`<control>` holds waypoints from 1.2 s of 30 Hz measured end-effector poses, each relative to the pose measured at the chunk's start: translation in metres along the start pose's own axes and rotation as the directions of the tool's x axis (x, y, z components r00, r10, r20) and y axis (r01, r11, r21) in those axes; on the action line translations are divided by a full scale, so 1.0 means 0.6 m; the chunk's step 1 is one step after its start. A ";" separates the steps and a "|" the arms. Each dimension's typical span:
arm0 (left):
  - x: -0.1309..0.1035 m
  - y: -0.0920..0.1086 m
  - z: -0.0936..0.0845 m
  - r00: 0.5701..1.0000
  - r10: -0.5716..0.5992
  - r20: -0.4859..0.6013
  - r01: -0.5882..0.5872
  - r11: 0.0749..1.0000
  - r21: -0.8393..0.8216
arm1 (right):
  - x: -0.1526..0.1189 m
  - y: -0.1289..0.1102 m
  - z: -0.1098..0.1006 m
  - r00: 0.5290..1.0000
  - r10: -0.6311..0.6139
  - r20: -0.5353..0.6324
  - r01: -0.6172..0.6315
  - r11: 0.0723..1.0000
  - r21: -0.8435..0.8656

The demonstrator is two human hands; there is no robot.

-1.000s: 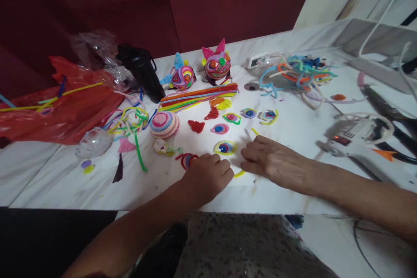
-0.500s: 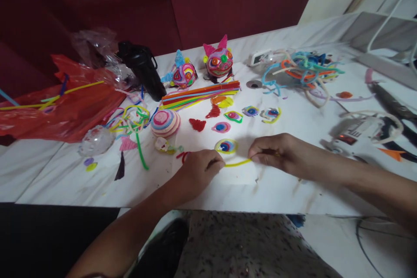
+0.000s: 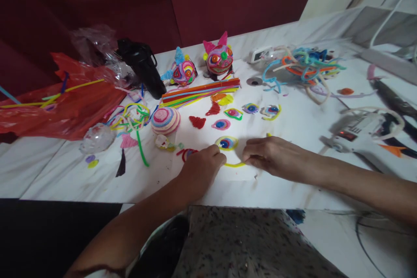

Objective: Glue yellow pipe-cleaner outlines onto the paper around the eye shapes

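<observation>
Head view: pinches yellow strip (image 3: 234, 165) in left hand (image 3: 202, 168) and right hand (image 3: 265, 153), just beside yellow-rimmed eye (image 3: 227, 143) on paper (image 3: 237, 175)

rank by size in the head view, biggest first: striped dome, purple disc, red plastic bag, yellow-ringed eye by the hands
Largest to smallest:
1. Red plastic bag
2. Striped dome
3. Yellow-ringed eye
4. Purple disc

Left grip (image 3: 203, 169) and right grip (image 3: 269, 154) pinch a yellow strip (image 3: 234, 165)
Between both grips lies a yellow-rimmed, eye-shaped piece (image 3: 227, 143).
</observation>
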State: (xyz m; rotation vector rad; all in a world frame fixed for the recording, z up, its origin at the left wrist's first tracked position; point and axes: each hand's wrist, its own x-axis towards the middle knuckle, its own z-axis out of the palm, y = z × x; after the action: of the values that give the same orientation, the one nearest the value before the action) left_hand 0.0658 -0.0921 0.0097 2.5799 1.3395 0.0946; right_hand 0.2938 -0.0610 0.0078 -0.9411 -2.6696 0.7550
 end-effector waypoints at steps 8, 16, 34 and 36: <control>-0.020 0.021 0.021 0.972 0.166 -0.164 -0.083 0.903 0.422 | 0.016 -0.013 -0.003 0.993 0.091 0.071 -0.084 0.992 -0.099; -0.064 0.065 0.065 0.884 0.196 -0.425 0.016 0.894 0.447 | 0.027 -0.015 -0.009 0.983 0.112 0.148 -0.083 0.978 -0.191; -0.060 0.064 0.060 0.965 0.096 -0.242 -0.020 0.954 0.300 | 0.044 -0.030 -0.028 0.953 0.023 0.302 0.102 0.914 -0.392; -0.059 0.065 0.056 0.971 0.092 -0.222 -0.023 0.955 0.295 | 0.041 -0.021 -0.024 0.959 -0.032 0.281 0.141 0.916 -0.376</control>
State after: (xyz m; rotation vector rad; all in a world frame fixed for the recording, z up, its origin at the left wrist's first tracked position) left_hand 0.0818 -0.1483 -0.0122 2.9328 1.4526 0.2349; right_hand 0.2734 -0.0479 0.0273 -0.8425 -3.1589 0.3483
